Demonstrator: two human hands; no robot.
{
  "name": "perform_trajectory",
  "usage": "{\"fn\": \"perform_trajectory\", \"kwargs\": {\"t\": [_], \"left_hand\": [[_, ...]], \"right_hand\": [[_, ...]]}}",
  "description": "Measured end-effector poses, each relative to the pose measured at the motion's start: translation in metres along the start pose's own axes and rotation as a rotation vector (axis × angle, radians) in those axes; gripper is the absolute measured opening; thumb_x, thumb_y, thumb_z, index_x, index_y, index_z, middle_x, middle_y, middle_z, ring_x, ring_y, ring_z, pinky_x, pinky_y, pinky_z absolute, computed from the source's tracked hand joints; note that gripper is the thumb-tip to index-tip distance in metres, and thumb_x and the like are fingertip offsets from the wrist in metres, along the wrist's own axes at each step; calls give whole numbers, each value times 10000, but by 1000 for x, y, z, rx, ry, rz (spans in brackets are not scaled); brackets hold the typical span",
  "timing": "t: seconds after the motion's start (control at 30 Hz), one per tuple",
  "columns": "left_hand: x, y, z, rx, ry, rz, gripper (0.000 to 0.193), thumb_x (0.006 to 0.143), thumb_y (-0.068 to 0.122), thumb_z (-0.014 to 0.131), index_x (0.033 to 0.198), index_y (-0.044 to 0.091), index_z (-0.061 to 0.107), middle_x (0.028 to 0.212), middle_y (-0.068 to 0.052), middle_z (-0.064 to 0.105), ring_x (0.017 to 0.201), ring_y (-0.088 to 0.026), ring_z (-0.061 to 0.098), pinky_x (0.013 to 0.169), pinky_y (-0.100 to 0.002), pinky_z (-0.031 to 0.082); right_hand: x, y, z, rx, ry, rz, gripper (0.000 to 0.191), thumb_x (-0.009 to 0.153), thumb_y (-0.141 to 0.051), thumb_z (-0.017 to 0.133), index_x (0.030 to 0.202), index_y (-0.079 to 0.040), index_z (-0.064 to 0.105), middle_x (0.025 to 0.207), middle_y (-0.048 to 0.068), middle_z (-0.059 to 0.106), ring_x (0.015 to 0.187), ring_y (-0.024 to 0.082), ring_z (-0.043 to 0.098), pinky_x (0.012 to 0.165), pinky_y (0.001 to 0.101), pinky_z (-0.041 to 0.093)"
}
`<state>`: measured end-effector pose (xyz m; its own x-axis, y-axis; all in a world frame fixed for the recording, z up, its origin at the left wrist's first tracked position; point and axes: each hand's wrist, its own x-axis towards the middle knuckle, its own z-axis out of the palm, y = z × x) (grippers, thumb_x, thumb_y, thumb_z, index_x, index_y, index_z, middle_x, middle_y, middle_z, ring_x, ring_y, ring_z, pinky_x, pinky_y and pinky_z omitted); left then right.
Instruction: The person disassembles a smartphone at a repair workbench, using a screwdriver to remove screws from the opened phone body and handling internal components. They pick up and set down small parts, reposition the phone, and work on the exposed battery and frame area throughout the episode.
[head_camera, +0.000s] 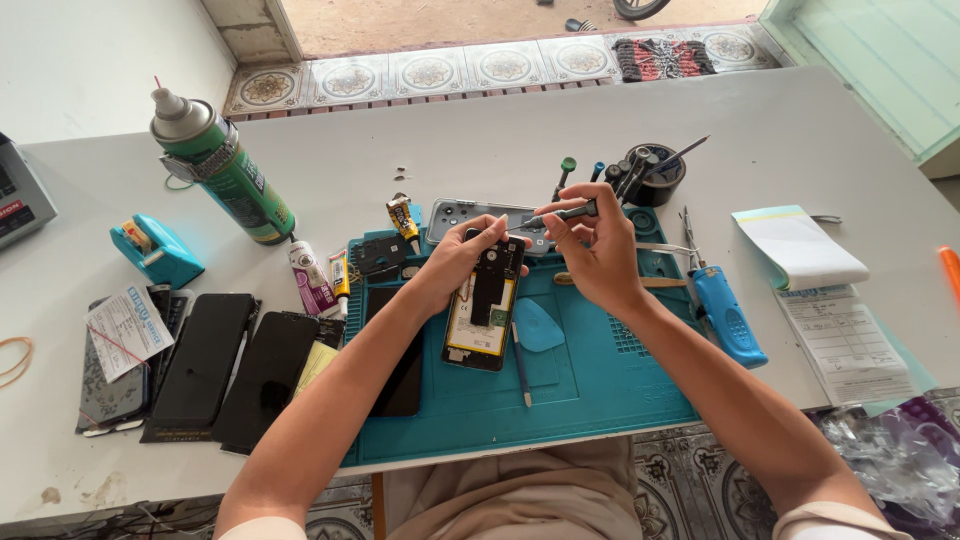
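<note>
A person's two bare hands work over a teal rubber repair mat (590, 385) lying on a white surface (450, 130). On the middle of the mat lies an opened black smartphone with its back cover off (485, 305), showing a pale battery and dark circuit boards. The left hand (455, 260) steadies the top edge of the phone, its grip closed around that upper corner. The right hand (600, 250) is just right of the phone's top, its grip closed on a slim dark precision screwdriver (565, 213) whose tip points left toward the phone's upper end.

Just beyond the mat's far right corner stands a round black tool cup (662, 180) holding several upright screwdrivers and a long thin metal tool. A grey phone back cover (455, 212) lies at the mat's far edge, behind the hands. A teal triangular plastic pick (540, 325) lies on the mat right of the phone. Left of the mat are dark phone screens (235, 365), small glue tubes (312, 280), a green spray can lying tilted (225, 170) and a teal tape dispenser (160, 252). Right of the mat lie a blue handled tool (730, 318) and a paper notepad (800, 248).
</note>
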<state>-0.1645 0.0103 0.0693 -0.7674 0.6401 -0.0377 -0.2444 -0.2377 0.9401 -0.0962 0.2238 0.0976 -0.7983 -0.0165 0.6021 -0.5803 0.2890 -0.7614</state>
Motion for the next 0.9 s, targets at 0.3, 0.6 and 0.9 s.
{"fn": "perform_trajectory", "kwargs": {"t": [0.3, 0.6, 0.9], "left_hand": [[0, 1, 0, 20, 9, -3, 341, 1000, 424, 611, 1032, 86, 583, 1091, -140, 773, 817, -210, 786, 614, -336, 655], [-1, 2, 3, 22, 22, -11, 334, 1001, 415, 610, 1044, 85, 584, 1089, -145, 773, 816, -211, 786, 618, -338, 657], [-2, 4, 3, 20, 21, -9, 319, 1010, 408, 607, 1003, 91, 576, 1086, -145, 776, 810, -210, 785, 611, -338, 654]], "right_hand": [[0, 0, 1, -4, 1, -8, 270, 1047, -157, 679, 1219, -48, 502, 1099, 106, 759, 887, 91, 724, 670, 213, 577], [0, -2, 0, 0, -36, -8, 261, 1053, -149, 658, 1230, -47, 495, 1114, 104, 760, 889, 101, 725, 659, 222, 578], [0, 0, -1, -6, -48, -6, 271, 1058, -161, 653, 1245, -53, 489, 1114, 99, 762, 876, 104, 730, 659, 224, 583]]}}
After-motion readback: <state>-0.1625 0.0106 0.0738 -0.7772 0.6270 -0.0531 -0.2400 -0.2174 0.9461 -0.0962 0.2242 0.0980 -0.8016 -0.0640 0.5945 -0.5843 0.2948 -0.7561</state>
